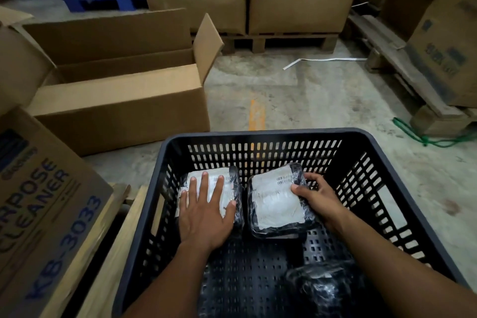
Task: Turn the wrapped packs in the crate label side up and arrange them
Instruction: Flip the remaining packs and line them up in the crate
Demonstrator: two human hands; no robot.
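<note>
a person reaches both arms into a black slotted plastic crate (387,162) on a stained concrete warehouse floor (296,90). the left hand (206,212) lies flat, fingers spread, on one wrapped pack (227,181) at the crate's far left, its white label facing up. the right hand (315,193) is clamped on the right edge of a second wrapped pack (276,201), thumb on the label, fingers curled over the far side; this pack sits just beside the first, label up and slightly tilted. a third, dark pack (322,284) lies near the crate's front right, no label showing. an open cardboard box (124,100) stands to the left, a printed cleaner carton (44,204) nearer the camera. stacked cartons (299,8) rest on wooden pallets (278,41) behind, a green cord (423,137) trailing at right.
</note>
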